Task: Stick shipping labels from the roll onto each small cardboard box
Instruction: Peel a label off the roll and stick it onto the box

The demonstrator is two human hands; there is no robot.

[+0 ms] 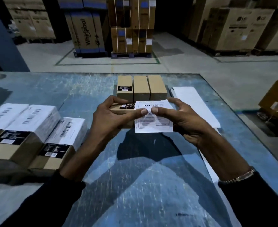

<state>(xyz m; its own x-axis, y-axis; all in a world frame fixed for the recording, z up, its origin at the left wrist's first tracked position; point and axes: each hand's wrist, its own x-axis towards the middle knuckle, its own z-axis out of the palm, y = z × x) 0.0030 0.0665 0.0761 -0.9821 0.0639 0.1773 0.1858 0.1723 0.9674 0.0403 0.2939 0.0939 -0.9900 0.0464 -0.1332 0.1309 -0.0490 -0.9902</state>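
Head view, nearest ground: two forearms in dark sleeves reach forward over a scuffed blue table (135, 185); a metal bracelet (240, 176) sits on the right wrist. Above the table's middle, both hands hold one small cardboard box (118, 110) raised off the surface. Left hand (112, 118) grasps the box's left end, fingers curled over its far edge, thumb laid on the white shipping label (153, 117). Right hand (180, 118) grasps the right end, fingers wrapped behind, thumb pressing the label beside the left thumb. Label covers the box's right portion, and its lower edge hangs past the near side. A black printed sticker (127, 106) shows on the uncovered left part of the box top.

Near left: three labelled boxes (28, 128) stand together, white labels on their tops. Right of the hands, a white label strip (195, 105) lies along the table. Just beyond the hands, three unlabelled boxes (141, 87) stand side by side, touching. Far beyond the table, on the concrete floor: stacked large cartons (131, 25) on pallets.
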